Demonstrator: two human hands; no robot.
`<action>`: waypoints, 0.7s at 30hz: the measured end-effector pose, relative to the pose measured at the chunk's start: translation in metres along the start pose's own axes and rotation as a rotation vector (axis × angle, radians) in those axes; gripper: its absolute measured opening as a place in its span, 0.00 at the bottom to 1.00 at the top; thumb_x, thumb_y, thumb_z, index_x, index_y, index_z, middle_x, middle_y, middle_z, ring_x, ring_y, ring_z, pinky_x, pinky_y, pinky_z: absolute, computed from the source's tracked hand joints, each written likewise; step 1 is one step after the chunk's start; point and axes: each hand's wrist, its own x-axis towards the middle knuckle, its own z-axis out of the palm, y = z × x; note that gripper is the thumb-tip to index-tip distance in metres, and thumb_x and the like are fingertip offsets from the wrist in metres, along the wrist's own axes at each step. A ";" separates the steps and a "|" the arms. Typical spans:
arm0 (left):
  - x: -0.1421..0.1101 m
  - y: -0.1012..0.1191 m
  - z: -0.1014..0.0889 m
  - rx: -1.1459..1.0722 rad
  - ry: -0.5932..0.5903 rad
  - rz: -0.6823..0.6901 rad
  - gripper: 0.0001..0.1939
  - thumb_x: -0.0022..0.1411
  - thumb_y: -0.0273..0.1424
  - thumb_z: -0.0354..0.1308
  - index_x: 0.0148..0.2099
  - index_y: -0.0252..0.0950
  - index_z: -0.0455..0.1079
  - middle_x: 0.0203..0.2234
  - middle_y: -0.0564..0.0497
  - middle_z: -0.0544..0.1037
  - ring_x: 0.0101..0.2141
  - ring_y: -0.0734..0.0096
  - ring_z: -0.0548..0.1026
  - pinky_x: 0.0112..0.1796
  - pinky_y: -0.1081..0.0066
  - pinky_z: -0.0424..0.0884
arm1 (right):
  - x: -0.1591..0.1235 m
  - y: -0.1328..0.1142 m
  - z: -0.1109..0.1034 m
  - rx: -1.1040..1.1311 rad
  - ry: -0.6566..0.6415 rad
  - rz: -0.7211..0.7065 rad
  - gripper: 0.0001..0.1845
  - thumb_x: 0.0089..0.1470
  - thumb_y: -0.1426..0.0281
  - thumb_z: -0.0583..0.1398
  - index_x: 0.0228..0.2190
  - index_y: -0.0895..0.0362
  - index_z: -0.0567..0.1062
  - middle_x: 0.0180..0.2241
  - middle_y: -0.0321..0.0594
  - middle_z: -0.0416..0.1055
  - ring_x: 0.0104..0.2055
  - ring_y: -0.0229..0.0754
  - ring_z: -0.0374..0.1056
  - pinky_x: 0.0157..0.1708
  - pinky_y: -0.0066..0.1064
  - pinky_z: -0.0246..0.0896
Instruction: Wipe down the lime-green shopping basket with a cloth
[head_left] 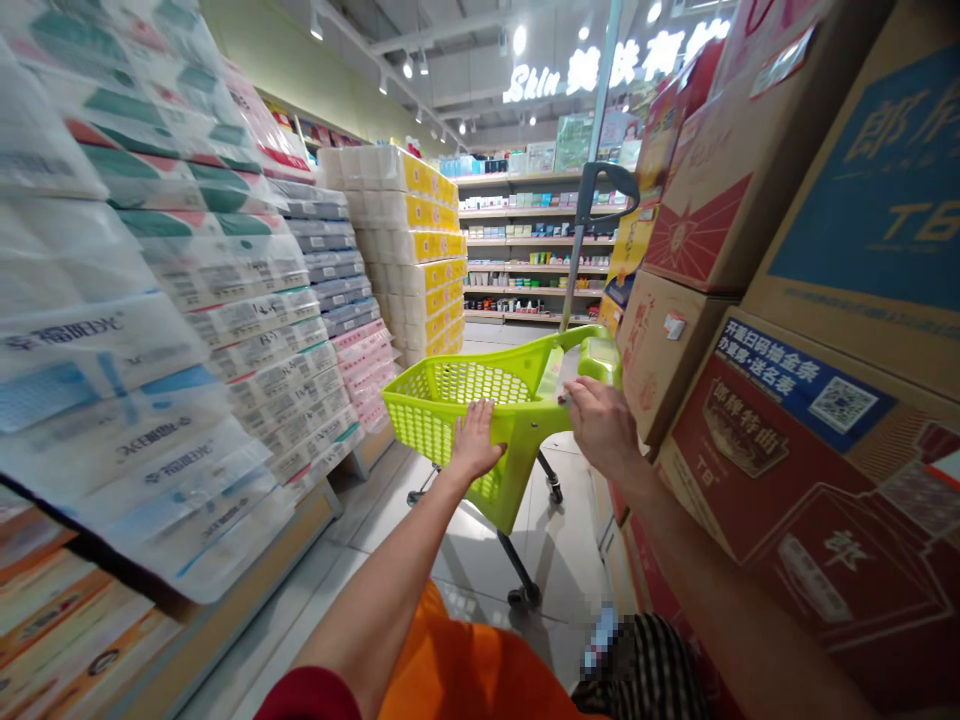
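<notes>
A lime-green plastic shopping cart (457,410) with a perforated basket stands just ahead of me on small castors. Its tall grey pull handle (607,180) rises from the far end. My left hand (474,442) lies on the near rim of the basket, fingers spread and curled over the edge. My right hand (600,428) grips the basket's right side by the rim. The basket's interior shows no goods, though my hands and the rim hide part of it.
Stacked toilet paper packs (97,370) and yellow-banded rolls (405,240) line the left of the tiled aisle (465,540). Large printed cartons (795,480) crowd the right, close to my right arm. Product shelves (532,240) stand ahead.
</notes>
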 end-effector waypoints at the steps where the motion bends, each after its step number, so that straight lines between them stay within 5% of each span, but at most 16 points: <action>1: -0.001 0.000 0.002 0.002 -0.001 0.016 0.39 0.51 0.33 0.56 0.62 0.35 0.43 0.61 0.42 0.49 0.61 0.58 0.45 0.56 0.49 0.47 | 0.000 -0.007 0.008 -0.056 -0.015 -0.021 0.14 0.51 0.74 0.52 0.38 0.57 0.74 0.40 0.46 0.71 0.44 0.48 0.64 0.45 0.40 0.58; 7: -0.006 0.002 0.002 0.001 -0.022 0.004 0.36 0.52 0.30 0.53 0.62 0.36 0.44 0.62 0.42 0.48 0.61 0.59 0.45 0.55 0.44 0.45 | -0.009 -0.027 0.033 -0.115 -0.130 -0.250 0.15 0.52 0.78 0.52 0.39 0.56 0.73 0.47 0.46 0.68 0.51 0.49 0.60 0.50 0.43 0.53; 11: -0.007 0.004 0.003 -0.006 -0.058 0.007 0.37 0.51 0.29 0.53 0.62 0.36 0.44 0.62 0.42 0.47 0.61 0.59 0.44 0.55 0.45 0.45 | -0.010 0.004 0.016 -0.164 -0.022 -0.144 0.15 0.54 0.76 0.51 0.41 0.57 0.72 0.47 0.46 0.68 0.51 0.48 0.59 0.52 0.44 0.51; 14: -0.006 0.012 0.004 -0.007 -0.115 0.011 0.39 0.51 0.31 0.54 0.62 0.36 0.42 0.62 0.43 0.44 0.61 0.60 0.41 0.56 0.47 0.44 | -0.015 0.009 0.022 -0.195 0.030 -0.064 0.15 0.54 0.76 0.51 0.41 0.61 0.72 0.46 0.50 0.69 0.51 0.49 0.59 0.51 0.44 0.52; 19: -0.005 0.020 0.007 0.015 -0.170 0.045 0.39 0.52 0.34 0.54 0.63 0.37 0.40 0.63 0.45 0.42 0.62 0.61 0.40 0.56 0.48 0.43 | -0.029 -0.010 0.057 -0.054 -0.019 -0.338 0.15 0.54 0.78 0.51 0.37 0.57 0.75 0.47 0.41 0.70 0.52 0.45 0.61 0.50 0.38 0.58; 21: -0.006 0.021 0.008 0.017 -0.168 0.056 0.39 0.52 0.33 0.54 0.63 0.38 0.40 0.63 0.46 0.41 0.62 0.62 0.40 0.56 0.47 0.43 | -0.028 0.003 0.053 0.010 0.081 -0.293 0.16 0.55 0.78 0.49 0.36 0.57 0.75 0.45 0.40 0.71 0.52 0.42 0.62 0.50 0.37 0.59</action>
